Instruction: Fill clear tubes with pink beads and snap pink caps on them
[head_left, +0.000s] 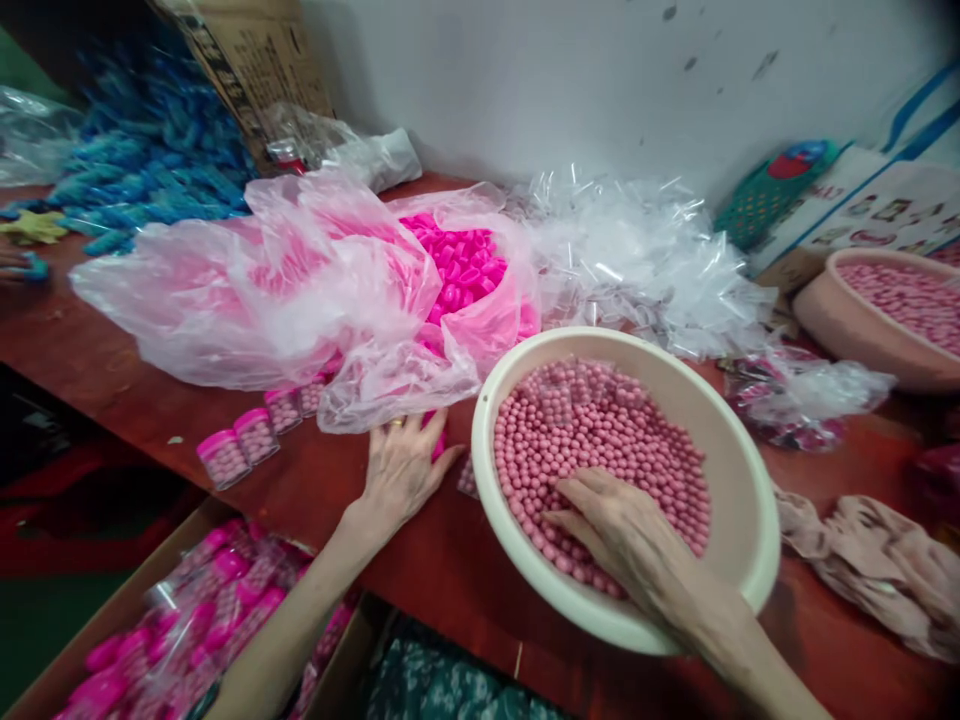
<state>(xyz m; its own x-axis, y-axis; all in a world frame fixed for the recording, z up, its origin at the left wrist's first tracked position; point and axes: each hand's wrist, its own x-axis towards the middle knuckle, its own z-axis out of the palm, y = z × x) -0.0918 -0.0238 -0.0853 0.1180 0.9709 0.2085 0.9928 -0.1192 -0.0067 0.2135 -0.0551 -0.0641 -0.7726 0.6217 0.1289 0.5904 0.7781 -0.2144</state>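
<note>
— Fingers first: how do they lie?

— Fingers of the right hand [626,535] are spread flat and point toward ten o'clock, pressed palm-down on the pink beads [600,440]. Whether anything is pinched under them, I cannot tell. The left hand [401,465] is flat too, fingers fanned narrow and pointing to twelve o'clock, their tips tucked under the edge of the pink plastic bag [315,280]. A ring shows on one finger.

— And where do the beads sit?

— In the cream basin [750,560], which rests on the red table [315,480] at the near edge, just beside the left hand at its three o'clock. The basin is round, so it has no long axis; its mouth faces up, tipped a little toward the camera.

— What lies past the left hand?

— At its ten o'clock, a row of small filled jars with pink caps [251,440] lies on the table, the row running from eight o'clock up toward two o'clock. The bag holds bright pink caps [461,265] at twelve o'clock.

— Farther out?

— Clear plastic wrappers [637,250] are heaped at one o'clock from the basin, a second basin of beads [885,310] stands at two o'clock, and a crumpled cloth [870,565] lies at three o'clock. Blue pieces [150,160] pile up far left. A cardboard box of packed jars [187,620] stands below the table at seven o'clock.
</note>
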